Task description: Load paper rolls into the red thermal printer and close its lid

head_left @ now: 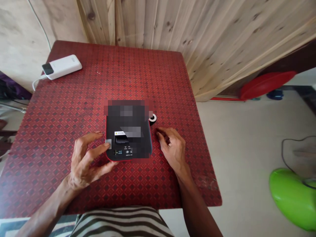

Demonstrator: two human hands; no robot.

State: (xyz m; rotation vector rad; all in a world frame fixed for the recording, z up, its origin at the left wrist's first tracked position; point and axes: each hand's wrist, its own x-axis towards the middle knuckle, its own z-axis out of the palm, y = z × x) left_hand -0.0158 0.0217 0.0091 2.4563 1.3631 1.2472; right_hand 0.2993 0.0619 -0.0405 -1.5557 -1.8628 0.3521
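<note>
A flat black device with a red rim lies on the table before me, much of its face pixelated. Sockets, small printed markings and a white warning label show at its lower left. My left hand grips its lower left corner: one fingertip presses a small grey patch on the edge, and the thumb touches the near side. Just right of the device, my right hand is closed, thumb and index finger together; whatever they may hold is hidden. Beyond that hand sits a round black item with a white ring, partly covered.
The red patterned table carries a white power bank with a cable at its far left corner. Wooden planks rise behind the table. On the floor to the right are a green plastic object and a red one.
</note>
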